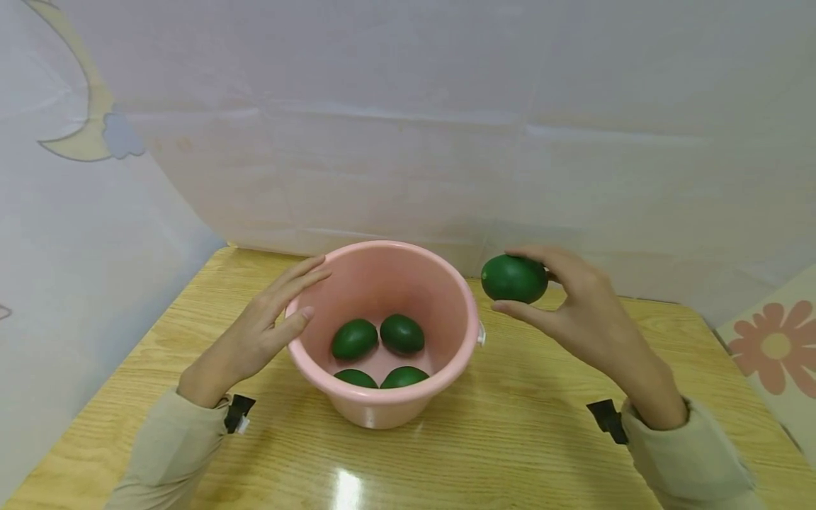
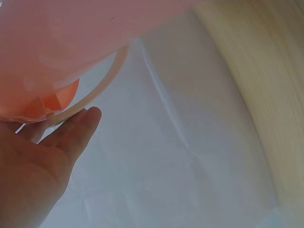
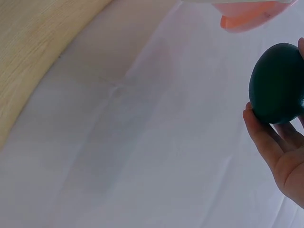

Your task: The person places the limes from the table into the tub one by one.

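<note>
A pink bucket (image 1: 380, 394) stands on the wooden table, with several dark green avocados in it, such as this avocado (image 1: 355, 338) and another beside it (image 1: 402, 334). To the right of the bucket, above the table, my right hand (image 1: 574, 301) pinches one more smooth, dark green avocado (image 1: 513, 279) between thumb and fingers. The right wrist view also has this avocado (image 3: 275, 84), cradled by the fingertips. My left hand (image 1: 255, 329) rests at the bucket's left rim, fingers fairly straight. In the left wrist view, its fingers (image 2: 78, 135) lie beside the bucket's pale handle (image 2: 102, 85).
The wooden table (image 1: 510, 439) extends around the bucket. Behind it hangs a pale, creased cloth (image 1: 408, 142), with a moon print at left and an orange flower (image 1: 775, 346) at right. A white handle joint (image 1: 481, 333) sticks out at the bucket's right side.
</note>
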{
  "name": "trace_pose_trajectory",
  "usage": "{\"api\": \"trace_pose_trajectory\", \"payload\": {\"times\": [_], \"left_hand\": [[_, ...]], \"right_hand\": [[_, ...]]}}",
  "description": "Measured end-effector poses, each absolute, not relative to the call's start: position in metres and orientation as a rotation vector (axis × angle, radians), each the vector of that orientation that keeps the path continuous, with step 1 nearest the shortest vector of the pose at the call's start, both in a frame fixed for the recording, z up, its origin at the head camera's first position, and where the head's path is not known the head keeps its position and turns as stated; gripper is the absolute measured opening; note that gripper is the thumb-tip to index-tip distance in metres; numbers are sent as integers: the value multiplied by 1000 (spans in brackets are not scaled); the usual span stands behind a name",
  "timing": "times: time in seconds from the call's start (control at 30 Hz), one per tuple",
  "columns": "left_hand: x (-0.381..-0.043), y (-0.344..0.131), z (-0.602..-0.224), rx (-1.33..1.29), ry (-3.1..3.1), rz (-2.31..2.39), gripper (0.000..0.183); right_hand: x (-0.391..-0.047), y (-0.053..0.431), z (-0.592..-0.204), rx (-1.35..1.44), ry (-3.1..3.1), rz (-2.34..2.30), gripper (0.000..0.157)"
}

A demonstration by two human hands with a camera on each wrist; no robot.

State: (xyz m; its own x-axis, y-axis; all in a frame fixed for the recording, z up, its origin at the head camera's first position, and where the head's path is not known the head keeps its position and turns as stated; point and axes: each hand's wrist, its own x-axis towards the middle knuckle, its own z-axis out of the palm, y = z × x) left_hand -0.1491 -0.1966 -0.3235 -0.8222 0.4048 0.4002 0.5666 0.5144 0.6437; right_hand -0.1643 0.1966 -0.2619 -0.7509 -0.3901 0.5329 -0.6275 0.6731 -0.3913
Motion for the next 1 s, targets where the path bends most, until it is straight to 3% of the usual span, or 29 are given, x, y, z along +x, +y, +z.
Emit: {"api": "trace_pose_trajectory", "payload": {"times": [1.0], "left_hand": [[-149, -197, -322, -834, -2550, -1190, 52]], "right_hand": [[-161, 141, -248, 1204, -2343, 860, 61]]}}
